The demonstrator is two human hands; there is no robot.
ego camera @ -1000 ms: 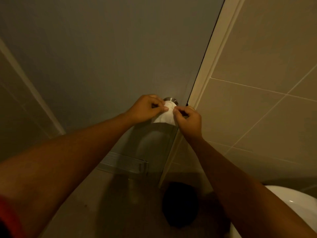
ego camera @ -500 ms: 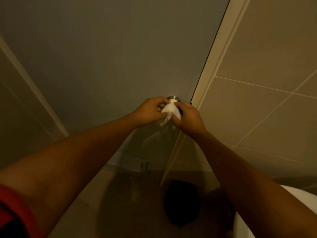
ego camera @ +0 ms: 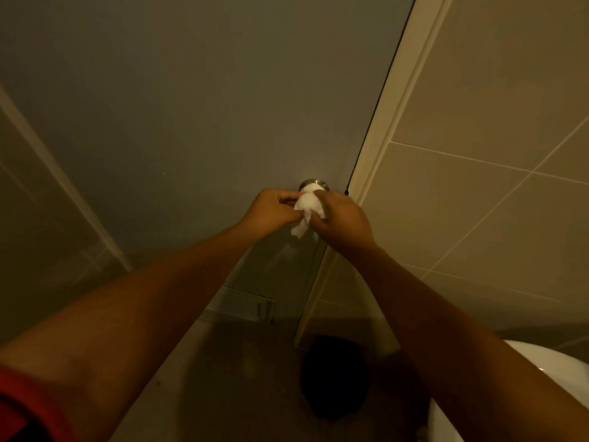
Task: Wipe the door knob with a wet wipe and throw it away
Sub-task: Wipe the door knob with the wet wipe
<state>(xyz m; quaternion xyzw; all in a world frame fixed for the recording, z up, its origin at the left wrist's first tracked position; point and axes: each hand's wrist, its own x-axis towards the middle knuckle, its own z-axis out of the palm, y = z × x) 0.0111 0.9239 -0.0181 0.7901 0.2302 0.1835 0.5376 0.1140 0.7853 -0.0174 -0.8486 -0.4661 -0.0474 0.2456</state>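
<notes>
A white wet wipe point(ego camera: 306, 208) is bunched around the metal door knob point(ego camera: 313, 183) on the grey door point(ego camera: 197, 110). Only the knob's top rim shows above the wipe. My left hand point(ego camera: 274, 209) pinches the wipe from the left. My right hand point(ego camera: 341, 221) closes over the wipe and the knob from the right. A loose corner of the wipe hangs down between my hands.
A cream door frame point(ego camera: 392, 129) and a tiled wall point(ego camera: 484, 173) stand to the right. A black bin point(ego camera: 335, 376) sits on the floor below the knob. A white toilet rim point(ego camera: 541, 362) shows at the lower right. A vent strip point(ego camera: 245, 306) crosses the door's bottom.
The wipe went from spread flat between my fingers to bunched around the knob. My right hand has closed further over it.
</notes>
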